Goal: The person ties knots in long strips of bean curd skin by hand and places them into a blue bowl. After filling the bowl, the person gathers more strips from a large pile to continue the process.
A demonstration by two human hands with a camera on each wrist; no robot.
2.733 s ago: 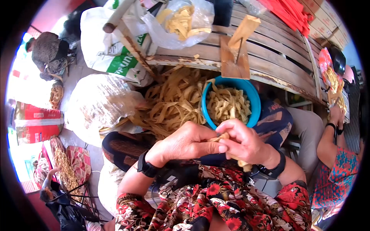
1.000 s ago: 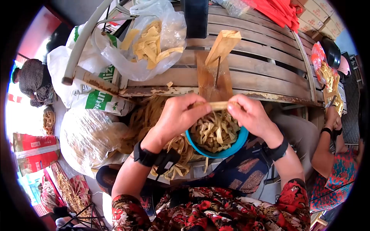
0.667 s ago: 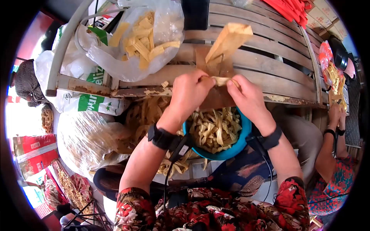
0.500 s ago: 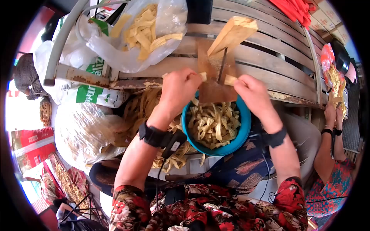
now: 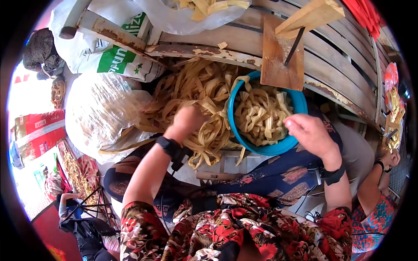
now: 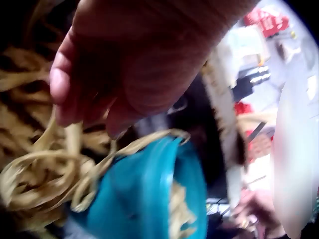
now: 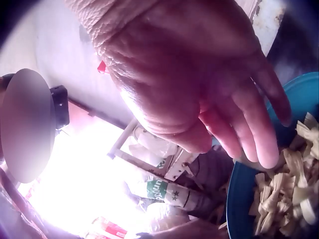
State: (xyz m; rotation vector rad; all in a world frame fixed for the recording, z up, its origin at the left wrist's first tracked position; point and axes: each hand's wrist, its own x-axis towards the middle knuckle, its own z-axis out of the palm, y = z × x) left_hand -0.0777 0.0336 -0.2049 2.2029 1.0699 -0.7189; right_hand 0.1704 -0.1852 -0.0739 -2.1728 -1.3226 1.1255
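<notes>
My left hand (image 5: 187,124), blurred, reaches down to a heap of long, flat tan strips (image 5: 209,91), its fingers bent. In the left wrist view, strips (image 6: 74,138) run up to its fingertips; I cannot tell whether they are pinched. My right hand (image 5: 310,134) hovers at the right rim of a blue basin (image 5: 237,139), fingers loosely extended and holding nothing. Short knotted tan pieces (image 5: 261,114) fill much of the basin. Above its back edge juts a wooden board (image 5: 278,54) with an upright dark metal rod or blade (image 5: 294,45) and a slanted wood block (image 5: 310,18).
The slatted bench (image 5: 244,41) has a rusty front edge and carries a plastic bag (image 5: 183,19) with tan pieces. A clear wrapped bundle (image 5: 104,113) and a white-green sack (image 5: 109,58) stand left. At far right, another person's hands (image 5: 388,158) work.
Both hands held a tan strip between them and brought it to the upright metal piece, where it parted. They have since separated: left down to the strip heap, right back over the basin and emptied.
</notes>
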